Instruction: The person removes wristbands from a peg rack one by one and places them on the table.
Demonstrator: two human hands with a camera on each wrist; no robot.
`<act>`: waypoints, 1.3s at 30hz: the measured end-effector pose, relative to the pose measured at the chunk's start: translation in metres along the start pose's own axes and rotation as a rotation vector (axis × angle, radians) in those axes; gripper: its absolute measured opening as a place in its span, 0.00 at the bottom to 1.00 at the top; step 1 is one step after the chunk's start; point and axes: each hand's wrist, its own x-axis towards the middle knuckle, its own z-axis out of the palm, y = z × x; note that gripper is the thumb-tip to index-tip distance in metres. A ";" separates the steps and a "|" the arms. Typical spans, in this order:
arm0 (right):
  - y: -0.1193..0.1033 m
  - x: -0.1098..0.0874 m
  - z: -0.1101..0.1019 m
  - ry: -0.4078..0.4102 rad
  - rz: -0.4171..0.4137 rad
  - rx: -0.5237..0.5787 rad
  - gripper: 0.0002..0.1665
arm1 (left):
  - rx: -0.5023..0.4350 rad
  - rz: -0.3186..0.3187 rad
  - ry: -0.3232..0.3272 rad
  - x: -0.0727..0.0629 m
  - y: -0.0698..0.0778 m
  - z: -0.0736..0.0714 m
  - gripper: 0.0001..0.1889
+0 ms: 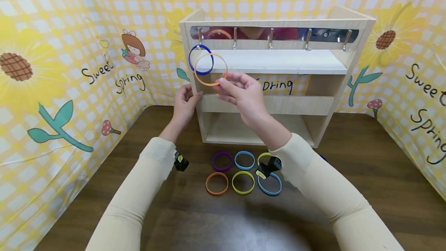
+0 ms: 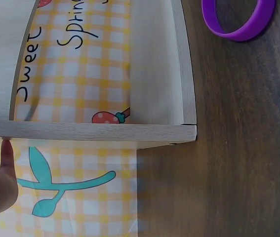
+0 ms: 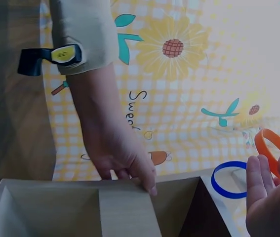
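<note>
My right hand (image 1: pixel 245 96) pinches an orange silicone wristband (image 1: pixel 196 73) by its lower right edge, holding it up before the rack's upper left. A dark blue wristband (image 1: pixel 190 58) hangs from the leftmost hook (image 1: pixel 199 34), partly behind the orange one in the head view. My left hand (image 1: pixel 184 105) grips the left side panel of the wooden rack (image 1: pixel 268 104); in the right wrist view its thumb lies over the panel's front edge. Only some fingers (image 2: pixel 6 158) of that hand show in the left wrist view, against the panel's outer face.
Several wristbands lie in two rows on the table before the rack, among them a purple one (image 1: pixel 213 162), an orange one (image 1: pixel 216 194) and a yellow one (image 1: pixel 243 193). My right sleeve (image 1: pixel 313 169) hides part of the table. More hooks (image 1: pixel 270 38) line the metal strip.
</note>
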 end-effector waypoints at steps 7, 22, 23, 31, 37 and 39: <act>0.004 -0.012 -0.022 -0.012 -0.001 -0.011 0.08 | -0.015 0.004 0.006 0.000 0.000 -0.002 0.19; 0.004 -0.040 -0.077 0.015 0.076 -0.130 0.18 | -0.010 0.008 0.009 0.001 0.002 -0.001 0.19; 0.004 -0.042 -0.080 0.017 0.082 -0.138 0.18 | -0.006 0.004 0.010 0.001 0.001 -0.001 0.19; 0.008 -0.060 -0.112 0.008 0.124 -0.227 0.12 | -0.002 -0.028 0.012 -0.001 0.000 0.000 0.19; 0.009 -0.070 -0.134 -0.006 0.167 -0.260 0.13 | -0.004 -0.025 0.008 0.000 0.001 0.001 0.19; 0.009 -0.074 -0.140 -0.008 0.174 -0.266 0.12 | 0.001 -0.027 0.007 0.001 0.001 0.001 0.19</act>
